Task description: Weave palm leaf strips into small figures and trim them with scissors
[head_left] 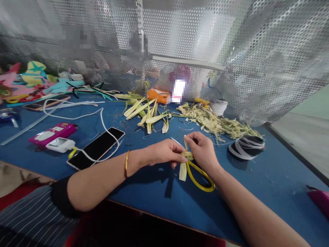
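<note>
Near the front of the table, my left hand (171,152) pinches a pale yellow-green corn husk strip (183,171) between thumb and fingers. One end of the strip hangs down below the fingertips. My right hand (202,149) is closed just beside it, its thumb and forefinger pinching a narrow upright end of husk. Where the two hands meet, the husk looks folded or crossed. Yellow-handled scissors (205,188) show behind and beneath the hands, with a blade tip poking out above my left fingers. Whether the scissors rest on the table or touch a hand, I cannot tell.
Loose corn husks (147,113) and a heap of shredded husk (218,121) lie behind the hands. A spool of white thread (246,148) stands right. On the left are a black phone (96,147), a white cable and a magenta packet (52,133). A perforated silver screen rises behind.
</note>
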A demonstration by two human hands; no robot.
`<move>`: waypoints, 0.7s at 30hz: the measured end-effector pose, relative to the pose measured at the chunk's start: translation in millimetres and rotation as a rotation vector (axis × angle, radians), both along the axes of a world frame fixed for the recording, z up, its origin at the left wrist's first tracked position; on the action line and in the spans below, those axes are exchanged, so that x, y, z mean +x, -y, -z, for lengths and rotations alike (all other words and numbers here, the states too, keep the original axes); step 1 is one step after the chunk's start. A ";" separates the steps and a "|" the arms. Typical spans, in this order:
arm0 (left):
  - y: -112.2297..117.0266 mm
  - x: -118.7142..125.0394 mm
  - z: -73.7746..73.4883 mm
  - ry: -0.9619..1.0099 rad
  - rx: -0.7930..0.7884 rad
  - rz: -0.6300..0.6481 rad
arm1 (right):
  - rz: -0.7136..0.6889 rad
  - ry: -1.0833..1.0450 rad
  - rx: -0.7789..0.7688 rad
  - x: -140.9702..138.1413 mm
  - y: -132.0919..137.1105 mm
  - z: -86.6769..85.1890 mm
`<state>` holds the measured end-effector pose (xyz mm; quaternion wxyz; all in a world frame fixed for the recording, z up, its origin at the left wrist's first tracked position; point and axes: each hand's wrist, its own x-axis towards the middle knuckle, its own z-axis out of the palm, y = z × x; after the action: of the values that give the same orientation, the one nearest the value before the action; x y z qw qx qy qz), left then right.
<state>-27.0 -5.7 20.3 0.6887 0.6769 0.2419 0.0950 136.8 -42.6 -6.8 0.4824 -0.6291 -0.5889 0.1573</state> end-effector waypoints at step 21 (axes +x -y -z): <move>-8.7 3.0 10.9 0.033 0.072 -0.449 | -0.143 -0.527 -0.190 2.0 1.4 -8.8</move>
<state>-24.1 3.0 9.4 0.6295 0.6285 0.3718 0.2654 138.8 -43.9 2.0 0.5453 -0.5659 -0.4687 0.4034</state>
